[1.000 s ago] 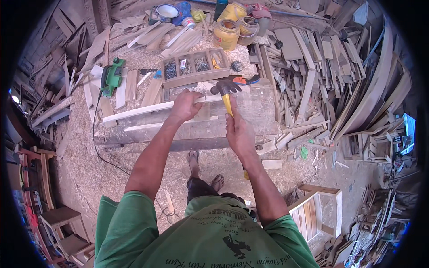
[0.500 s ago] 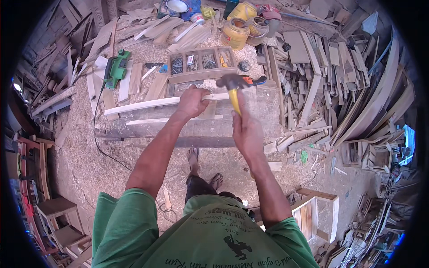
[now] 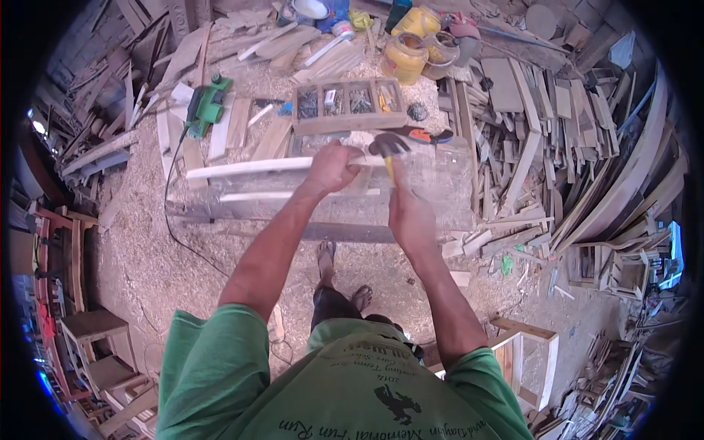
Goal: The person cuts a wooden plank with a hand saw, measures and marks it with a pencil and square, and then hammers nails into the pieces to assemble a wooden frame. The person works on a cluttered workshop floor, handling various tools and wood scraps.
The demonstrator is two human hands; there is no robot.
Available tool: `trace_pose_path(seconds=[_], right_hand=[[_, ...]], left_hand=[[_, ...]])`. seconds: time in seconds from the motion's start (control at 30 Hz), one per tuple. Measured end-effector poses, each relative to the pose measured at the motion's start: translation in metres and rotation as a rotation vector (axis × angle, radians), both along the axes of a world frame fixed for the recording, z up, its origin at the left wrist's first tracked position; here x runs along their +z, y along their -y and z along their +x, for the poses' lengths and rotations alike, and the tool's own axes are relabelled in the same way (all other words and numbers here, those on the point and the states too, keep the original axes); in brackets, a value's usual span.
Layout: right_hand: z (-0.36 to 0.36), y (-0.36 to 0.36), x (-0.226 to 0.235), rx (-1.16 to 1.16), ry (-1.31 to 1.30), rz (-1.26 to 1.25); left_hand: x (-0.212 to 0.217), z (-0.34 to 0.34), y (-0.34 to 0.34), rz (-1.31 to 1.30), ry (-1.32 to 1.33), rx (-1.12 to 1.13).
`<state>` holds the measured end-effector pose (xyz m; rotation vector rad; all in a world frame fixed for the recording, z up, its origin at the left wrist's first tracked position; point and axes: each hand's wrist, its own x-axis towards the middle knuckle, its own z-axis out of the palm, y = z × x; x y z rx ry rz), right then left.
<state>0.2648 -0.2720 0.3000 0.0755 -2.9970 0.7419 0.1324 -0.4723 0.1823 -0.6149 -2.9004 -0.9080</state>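
My left hand (image 3: 334, 167) is closed around a long, pale, slightly curved wooden strip (image 3: 249, 167) near its right end, above the workbench (image 3: 433, 194). In my right hand (image 3: 411, 218) is a hammer (image 3: 389, 145) with a dark head and yellow handle. Its head hovers at or over the strip's right end; whether they touch I cannot tell. Motion smears the right hand a little, though its fingers are wrapped round the handle. Any nail under the hammer is hidden or too small to make out. A second thin strip (image 3: 293, 195) lies on the bench nearer to me.
Beyond the hands sits a divided wooden box (image 3: 348, 121) of nails, with an orange-and-black tool (image 3: 429, 136) beside it. A green power planer (image 3: 209, 106) lies left, its cord trailing down. Yellow containers (image 3: 405, 60) stand behind. Scrap wood (image 3: 513, 139) is piled right.
The hammer head has come down toward the strip's right end. My left hand keeps its hold on the strip. The whole view has shifted slightly, so the scene sits farther right.
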Motion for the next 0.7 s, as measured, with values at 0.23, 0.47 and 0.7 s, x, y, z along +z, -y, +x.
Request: trace_pose_path(seconds=[0.23, 0.47, 0.7], right_hand=[[0.004, -0.016, 0.063, -0.009, -0.557, -0.395], [0.003, -0.014, 0.073, 0.109, -0.519, -0.351], [0.009, -0.024, -0.040, 0.005, -0.176, -0.261]], left_hand=[[-0.005, 0.002, 0.000, 0.037, -0.028, 0.027], [0.006, 0.007, -0.003, 0.043, -0.024, 0.014], [0.005, 0.010, -0.002, 0.022, -0.003, 0.007]])
